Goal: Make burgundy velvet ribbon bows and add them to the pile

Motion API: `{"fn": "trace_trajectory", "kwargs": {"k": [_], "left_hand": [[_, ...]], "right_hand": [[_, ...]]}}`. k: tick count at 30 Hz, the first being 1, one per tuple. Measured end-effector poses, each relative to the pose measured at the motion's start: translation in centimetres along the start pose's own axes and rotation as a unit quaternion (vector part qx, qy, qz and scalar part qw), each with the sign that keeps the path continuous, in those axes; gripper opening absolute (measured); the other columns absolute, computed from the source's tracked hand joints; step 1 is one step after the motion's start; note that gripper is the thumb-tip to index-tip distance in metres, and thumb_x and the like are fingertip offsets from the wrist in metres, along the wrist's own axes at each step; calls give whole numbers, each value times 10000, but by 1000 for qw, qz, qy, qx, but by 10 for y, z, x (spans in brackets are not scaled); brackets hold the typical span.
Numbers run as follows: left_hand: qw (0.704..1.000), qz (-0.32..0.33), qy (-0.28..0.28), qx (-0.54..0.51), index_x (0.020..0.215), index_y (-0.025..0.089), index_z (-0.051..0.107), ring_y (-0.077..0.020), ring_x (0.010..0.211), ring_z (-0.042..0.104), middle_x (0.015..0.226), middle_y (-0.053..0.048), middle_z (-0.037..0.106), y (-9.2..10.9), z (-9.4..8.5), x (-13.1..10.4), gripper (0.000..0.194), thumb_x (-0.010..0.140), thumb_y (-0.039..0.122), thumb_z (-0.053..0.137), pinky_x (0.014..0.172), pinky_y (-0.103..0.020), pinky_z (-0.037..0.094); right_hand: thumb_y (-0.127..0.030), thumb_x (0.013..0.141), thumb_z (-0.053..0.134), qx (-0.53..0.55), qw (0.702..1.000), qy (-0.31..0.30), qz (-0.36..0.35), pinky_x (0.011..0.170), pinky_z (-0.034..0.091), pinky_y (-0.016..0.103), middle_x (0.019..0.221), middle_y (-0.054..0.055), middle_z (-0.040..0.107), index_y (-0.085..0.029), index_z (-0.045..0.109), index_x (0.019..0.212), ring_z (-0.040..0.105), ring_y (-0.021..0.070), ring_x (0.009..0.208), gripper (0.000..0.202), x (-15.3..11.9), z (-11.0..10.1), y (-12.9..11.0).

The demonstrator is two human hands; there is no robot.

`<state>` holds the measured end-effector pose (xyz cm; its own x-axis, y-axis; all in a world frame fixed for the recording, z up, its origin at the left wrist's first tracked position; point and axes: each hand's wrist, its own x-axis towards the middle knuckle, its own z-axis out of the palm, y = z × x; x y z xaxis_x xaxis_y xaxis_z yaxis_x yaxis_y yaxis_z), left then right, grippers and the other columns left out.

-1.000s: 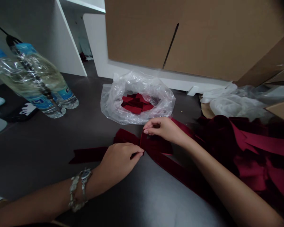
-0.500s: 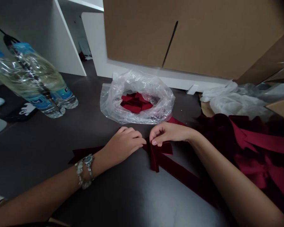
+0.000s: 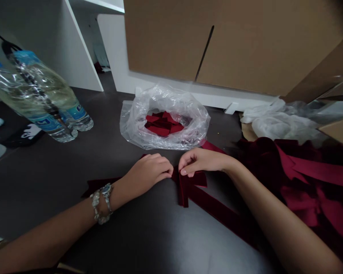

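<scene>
A dark red velvet ribbon bow (image 3: 183,190) lies on the dark table in front of me. My right hand (image 3: 198,161) pinches its middle between thumb and fingers. At the left side of the bow, my left hand (image 3: 153,169) is closed with its fingertips on the ribbon; the part inside its fingers is hidden. One ribbon tail slants toward the lower right, and another piece shows beyond my left wrist. Behind my hands stands an open clear plastic bag (image 3: 128,129) with folded red ribbon pieces (image 3: 161,125) inside.
A heap of dark red ribbon (image 3: 303,182) covers the table's right side, with crumpled clear plastic (image 3: 280,121) behind it. Two bottles (image 3: 60,102) and a black case (image 3: 24,135) stand on the left. A large cardboard box (image 3: 171,38) rises at the back.
My left fingers have curled in more tightly at the ribbon. My right hand keeps its pinch on the bow; the view has shifted very slightly.
</scene>
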<state>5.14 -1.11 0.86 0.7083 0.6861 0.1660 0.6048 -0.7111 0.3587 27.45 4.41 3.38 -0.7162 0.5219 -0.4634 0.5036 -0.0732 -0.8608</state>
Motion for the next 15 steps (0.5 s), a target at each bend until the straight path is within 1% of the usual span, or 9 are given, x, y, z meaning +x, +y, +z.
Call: {"fn": "trace_trajectory", "kwargs": {"k": [4, 6, 8, 10, 15], "left_hand": [[999, -30, 14, -9, 895, 208, 582, -169, 875, 536, 885, 22, 628, 2, 1, -3, 70, 915, 263, 543, 787, -299, 385], [999, -33, 22, -9, 962, 221, 584, -170, 874, 538, 897, 21, 626, 4, 1, -3, 79, 910, 271, 551, 778, -299, 388], [999, -19, 27, 5, 1039, 249, 587, -172, 894, 538, 929, 21, 627, 4, 2, -4, 131, 923, 272, 529, 782, -304, 386], [999, 0, 32, 34, 1060, 266, 597, -175, 904, 538, 948, 19, 627, 4, 3, -5, 156, 938, 262, 501, 781, -309, 380], [989, 63, 67, 115, 963, 213, 624, -171, 870, 535, 933, 1, 635, 5, 4, -10, 172, 957, 215, 451, 786, -323, 375]], "right_hand": [[-306, 699, 744, 3, 1000, 0, 2, 623, 470, 205, 709, -21, 664, -161, 706, 824, 611, 89, 649, 195, 0, 0, -1], [-308, 697, 747, 4, 1000, 3, 4, 628, 473, 208, 708, -21, 664, -161, 702, 819, 613, 89, 649, 196, 0, 1, -1], [-310, 693, 751, 4, 1000, 6, 7, 629, 475, 210, 710, -21, 664, -161, 700, 820, 615, 90, 649, 202, 0, 1, 0], [-314, 689, 754, 2, 1000, 7, 10, 629, 477, 211, 716, -20, 667, -164, 699, 824, 618, 91, 650, 209, 0, 1, -1], [-326, 693, 750, 0, 1000, 10, 18, 632, 481, 210, 718, -15, 666, -159, 697, 820, 621, 92, 654, 216, 0, 2, -3]]}}
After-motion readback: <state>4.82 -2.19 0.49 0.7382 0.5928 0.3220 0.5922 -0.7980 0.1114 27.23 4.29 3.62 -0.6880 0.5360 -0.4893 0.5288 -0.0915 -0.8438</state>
